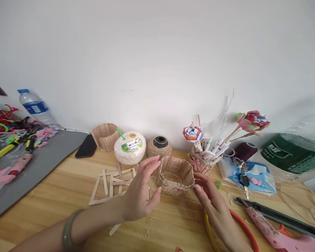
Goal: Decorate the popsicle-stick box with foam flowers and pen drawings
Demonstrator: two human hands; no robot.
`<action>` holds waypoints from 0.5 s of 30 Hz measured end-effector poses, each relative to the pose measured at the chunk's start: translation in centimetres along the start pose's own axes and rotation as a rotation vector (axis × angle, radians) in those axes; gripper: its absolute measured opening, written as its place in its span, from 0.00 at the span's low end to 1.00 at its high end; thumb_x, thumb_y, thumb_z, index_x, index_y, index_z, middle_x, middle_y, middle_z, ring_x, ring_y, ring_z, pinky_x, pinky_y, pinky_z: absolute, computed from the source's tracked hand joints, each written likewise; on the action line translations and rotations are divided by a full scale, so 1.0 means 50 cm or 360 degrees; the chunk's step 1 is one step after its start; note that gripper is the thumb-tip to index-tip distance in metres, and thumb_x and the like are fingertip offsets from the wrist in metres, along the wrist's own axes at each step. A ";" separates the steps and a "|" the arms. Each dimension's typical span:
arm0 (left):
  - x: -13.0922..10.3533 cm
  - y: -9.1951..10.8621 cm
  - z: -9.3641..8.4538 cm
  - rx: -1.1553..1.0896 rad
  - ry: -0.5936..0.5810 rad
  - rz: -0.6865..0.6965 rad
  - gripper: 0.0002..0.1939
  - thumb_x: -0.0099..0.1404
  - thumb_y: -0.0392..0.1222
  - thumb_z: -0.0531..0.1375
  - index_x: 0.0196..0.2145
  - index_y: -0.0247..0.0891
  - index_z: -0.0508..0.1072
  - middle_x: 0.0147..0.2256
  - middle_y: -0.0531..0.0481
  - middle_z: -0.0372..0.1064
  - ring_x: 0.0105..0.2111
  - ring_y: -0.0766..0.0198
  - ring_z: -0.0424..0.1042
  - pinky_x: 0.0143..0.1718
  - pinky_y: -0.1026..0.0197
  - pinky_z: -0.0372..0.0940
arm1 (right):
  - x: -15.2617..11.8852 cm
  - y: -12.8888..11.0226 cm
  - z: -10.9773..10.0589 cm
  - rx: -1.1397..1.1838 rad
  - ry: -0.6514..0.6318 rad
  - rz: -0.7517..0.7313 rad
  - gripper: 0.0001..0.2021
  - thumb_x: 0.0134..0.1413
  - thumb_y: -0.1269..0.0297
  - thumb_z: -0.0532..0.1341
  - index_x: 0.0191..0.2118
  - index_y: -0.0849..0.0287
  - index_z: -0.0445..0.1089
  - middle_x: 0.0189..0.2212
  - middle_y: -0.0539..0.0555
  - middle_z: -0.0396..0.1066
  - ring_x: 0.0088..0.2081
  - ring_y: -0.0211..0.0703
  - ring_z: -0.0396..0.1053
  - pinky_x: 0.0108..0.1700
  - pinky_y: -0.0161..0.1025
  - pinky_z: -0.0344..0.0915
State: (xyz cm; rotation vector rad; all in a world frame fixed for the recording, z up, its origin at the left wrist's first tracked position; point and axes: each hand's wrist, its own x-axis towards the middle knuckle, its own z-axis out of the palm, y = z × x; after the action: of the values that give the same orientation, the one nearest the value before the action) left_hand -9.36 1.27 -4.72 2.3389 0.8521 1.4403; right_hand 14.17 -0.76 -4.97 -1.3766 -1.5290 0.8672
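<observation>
A small box of wooden craft sticks, trimmed with glittery cord along its front rim, stands open-topped near the middle of the table. At its left side is my left hand, fingers apart and curved, with nothing in it. My right hand is at the box's right front corner, thumb and fingertips close together at the cord's end; what lies between them is too small to make out. Flat sticks are laid out in frames on the wood to the left.
Behind stand a stick basket, a white coconut, twine and a pot of pens. A pink glue gun, red-handled tool and keys lie right. A phone and a grey mat are left.
</observation>
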 end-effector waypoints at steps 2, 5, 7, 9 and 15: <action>0.000 0.012 -0.010 -0.0012 0.0006 0.0057 0.27 0.63 0.29 0.54 0.58 0.45 0.58 0.47 0.42 0.68 0.55 0.51 0.65 0.54 0.46 0.63 | 0.000 0.005 0.004 -0.0001 0.0000 -0.0022 0.20 0.61 0.51 0.55 0.55 0.55 0.62 0.52 0.61 0.68 0.52 0.50 0.68 0.50 0.47 0.69; -0.004 0.020 -0.012 -0.0128 -0.0169 -0.0028 0.09 0.66 0.34 0.54 0.41 0.42 0.72 0.31 0.47 0.73 0.40 0.56 0.73 0.41 0.55 0.69 | 0.001 0.012 0.011 -0.0010 -0.0007 -0.0054 0.19 0.62 0.52 0.55 0.55 0.54 0.62 0.52 0.60 0.68 0.51 0.49 0.68 0.51 0.47 0.68; -0.008 0.018 -0.006 -0.0214 -0.0264 -0.0196 0.08 0.67 0.38 0.54 0.33 0.41 0.74 0.28 0.47 0.73 0.32 0.59 0.73 0.35 0.58 0.68 | 0.003 0.015 0.013 -0.0037 0.0071 -0.0076 0.17 0.62 0.53 0.54 0.52 0.55 0.64 0.50 0.59 0.69 0.50 0.49 0.68 0.51 0.46 0.66; -0.010 0.012 0.000 -0.0259 -0.0270 -0.0362 0.10 0.68 0.42 0.54 0.31 0.40 0.73 0.25 0.50 0.71 0.25 0.62 0.71 0.30 0.61 0.66 | 0.006 0.017 0.009 -0.0060 0.0190 -0.0099 0.14 0.61 0.53 0.54 0.45 0.56 0.67 0.42 0.56 0.72 0.44 0.48 0.69 0.46 0.44 0.66; -0.008 0.004 -0.006 -0.0281 -0.0176 -0.0600 0.20 0.73 0.46 0.46 0.25 0.39 0.64 0.17 0.58 0.58 0.18 0.69 0.61 0.21 0.67 0.58 | 0.001 0.006 -0.021 -0.0025 0.0290 -0.0166 0.15 0.61 0.58 0.51 0.24 0.55 0.61 0.20 0.48 0.61 0.24 0.40 0.59 0.28 0.37 0.57</action>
State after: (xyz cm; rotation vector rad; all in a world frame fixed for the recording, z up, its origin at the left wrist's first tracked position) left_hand -9.68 0.82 -4.78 1.9770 1.0227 1.1673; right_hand 15.23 -0.73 -4.84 -1.3363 -1.4556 0.6488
